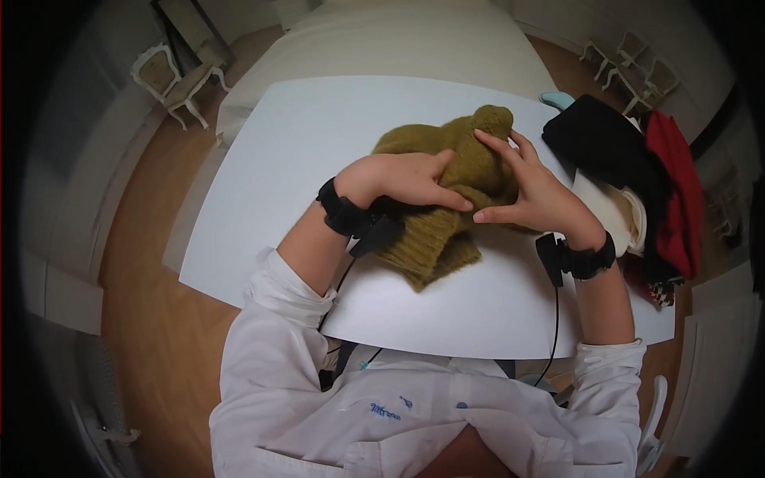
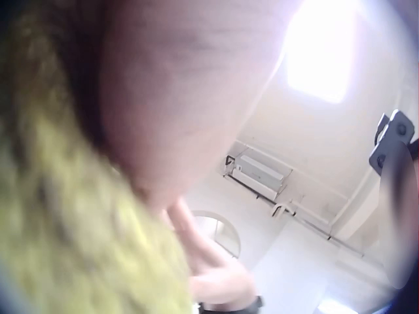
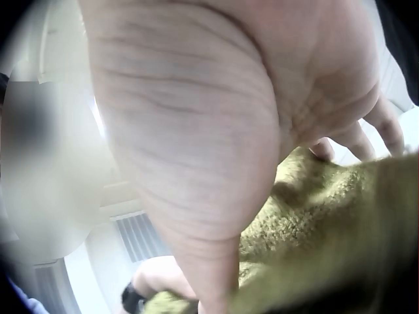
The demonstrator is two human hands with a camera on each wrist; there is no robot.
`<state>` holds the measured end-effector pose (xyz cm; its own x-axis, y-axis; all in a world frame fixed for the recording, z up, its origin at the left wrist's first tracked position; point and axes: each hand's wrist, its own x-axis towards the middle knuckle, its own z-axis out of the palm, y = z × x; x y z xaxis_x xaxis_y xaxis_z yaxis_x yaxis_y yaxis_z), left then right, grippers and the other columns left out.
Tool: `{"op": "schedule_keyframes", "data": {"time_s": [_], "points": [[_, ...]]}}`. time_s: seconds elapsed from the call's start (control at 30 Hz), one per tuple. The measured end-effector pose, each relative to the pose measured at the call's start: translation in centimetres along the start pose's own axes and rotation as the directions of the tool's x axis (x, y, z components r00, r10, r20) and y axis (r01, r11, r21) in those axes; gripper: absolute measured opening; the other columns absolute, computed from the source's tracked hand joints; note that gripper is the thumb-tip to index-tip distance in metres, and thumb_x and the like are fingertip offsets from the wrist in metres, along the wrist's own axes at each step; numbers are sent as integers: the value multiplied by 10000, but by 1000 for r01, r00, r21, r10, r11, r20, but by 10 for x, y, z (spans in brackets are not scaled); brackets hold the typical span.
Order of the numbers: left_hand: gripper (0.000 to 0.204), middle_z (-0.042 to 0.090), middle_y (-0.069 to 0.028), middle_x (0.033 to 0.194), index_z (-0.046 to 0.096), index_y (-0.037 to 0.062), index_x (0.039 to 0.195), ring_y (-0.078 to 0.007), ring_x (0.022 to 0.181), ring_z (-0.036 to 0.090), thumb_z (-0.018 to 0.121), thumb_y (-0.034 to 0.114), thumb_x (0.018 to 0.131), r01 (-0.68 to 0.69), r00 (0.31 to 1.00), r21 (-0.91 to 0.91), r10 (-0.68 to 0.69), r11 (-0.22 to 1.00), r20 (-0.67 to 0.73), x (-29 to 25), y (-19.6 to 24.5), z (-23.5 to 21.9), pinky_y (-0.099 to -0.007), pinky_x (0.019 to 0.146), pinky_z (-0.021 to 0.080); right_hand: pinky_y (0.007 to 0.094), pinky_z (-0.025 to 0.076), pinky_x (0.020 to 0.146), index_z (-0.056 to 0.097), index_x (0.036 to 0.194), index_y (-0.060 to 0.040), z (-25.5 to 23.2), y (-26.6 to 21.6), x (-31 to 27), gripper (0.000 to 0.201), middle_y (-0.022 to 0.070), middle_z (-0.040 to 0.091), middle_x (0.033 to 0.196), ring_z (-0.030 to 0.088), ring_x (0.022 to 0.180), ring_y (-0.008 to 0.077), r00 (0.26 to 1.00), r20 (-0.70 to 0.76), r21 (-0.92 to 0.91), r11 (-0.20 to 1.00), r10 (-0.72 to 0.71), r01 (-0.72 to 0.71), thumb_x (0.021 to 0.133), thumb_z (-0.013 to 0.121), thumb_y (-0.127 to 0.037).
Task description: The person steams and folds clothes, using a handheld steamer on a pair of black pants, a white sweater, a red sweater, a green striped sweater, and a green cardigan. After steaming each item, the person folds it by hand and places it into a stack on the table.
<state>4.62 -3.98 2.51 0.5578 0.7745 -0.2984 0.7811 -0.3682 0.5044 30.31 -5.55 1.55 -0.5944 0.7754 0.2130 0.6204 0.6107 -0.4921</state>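
Note:
An olive-green knitted item [image 1: 418,231], with a ribbed edge toward the body and a rounded end at the far side, lies bunched on the white table [image 1: 263,183]. My left hand [image 1: 402,179] rests on its left part, thumb stretched to the right over the knit; its other fingers are mostly hidden. On the right side, my right hand [image 1: 546,191] touches the knit with spread, slightly bent fingers near the rounded end, its thumb pointing at the left thumb with a small gap. The right wrist view shows the fuzzy knit [image 3: 294,216] under the right hand [image 3: 196,124].
Black cloth [image 1: 606,143], red cloth [image 1: 673,191] and cream cloth [image 1: 606,211] are piled at the table's right edge, beside a light blue object [image 1: 557,100]. A large cream-covered surface [image 1: 382,40] lies beyond the table. White chairs stand farther back on both sides.

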Motion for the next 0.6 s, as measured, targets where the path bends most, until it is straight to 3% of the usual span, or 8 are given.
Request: {"op": "schedule_keyframes", "data": {"time_s": [0.07, 0.1, 0.23, 0.3, 0.5, 0.6], "points": [[837, 686, -255, 1251, 488, -60, 1432, -361, 1150, 662, 737, 536, 900, -49, 998, -102, 54, 994, 41, 2, -7, 0, -378, 1002, 504, 478, 434, 1160, 388, 1591, -247, 7, 17, 18, 1077, 334, 304, 1563, 485, 1360, 506, 997, 75, 12, 1000, 26, -27, 690, 956, -407], [853, 691, -229, 1256, 500, -57, 1436, -322, 1145, 661, 764, 534, 879, -101, 989, -203, 120, 974, 85, 4, -12, -1, -359, 1006, 499, 467, 403, 1186, 394, 1584, -238, 8, 22, 25, 1108, 304, 367, 1520, 474, 1382, 466, 993, 113, 140, 989, 30, -46, 658, 981, -395], [847, 691, -186, 1272, 499, -44, 1464, -260, 1178, 641, 773, 512, 887, -63, 994, -288, 86, 956, 65, 12, -36, 0, -341, 1024, 483, 449, 389, 1194, 395, 1581, -202, 21, 44, 27, 1093, 276, 416, 1499, 458, 1414, 427, 993, 109, 227, 972, 34, -58, 672, 976, -377], [839, 682, -162, 1294, 485, -22, 1499, -233, 1195, 622, 771, 494, 903, -113, 986, -427, 153, 897, 59, 13, -41, 1, -329, 1037, 472, 441, 402, 1180, 408, 1564, -163, 27, 49, 25, 1054, 242, 470, 1475, 478, 1408, 382, 998, 63, 329, 943, 31, -50, 694, 968, -362], [788, 658, -150, 1349, 491, 14, 1511, -219, 1210, 618, 756, 476, 929, -32, 991, -390, 82, 920, 110, 9, -31, -2, -330, 1039, 478, 406, 455, 1130, 398, 1544, -141, 25, 46, 21, 995, 214, 595, 1420, 586, 1333, 328, 988, 130, 421, 897, 85, -132, 740, 946, -349], [803, 659, -153, 1346, 488, 16, 1514, -219, 1216, 619, 754, 497, 928, -80, 989, -420, 126, 904, 83, 12, -35, 0, -333, 1041, 479, 392, 468, 1113, 380, 1553, -147, 22, 44, 21, 996, 208, 635, 1388, 617, 1303, 321, 987, 135, 366, 921, 87, -131, 753, 938, -345]]}}
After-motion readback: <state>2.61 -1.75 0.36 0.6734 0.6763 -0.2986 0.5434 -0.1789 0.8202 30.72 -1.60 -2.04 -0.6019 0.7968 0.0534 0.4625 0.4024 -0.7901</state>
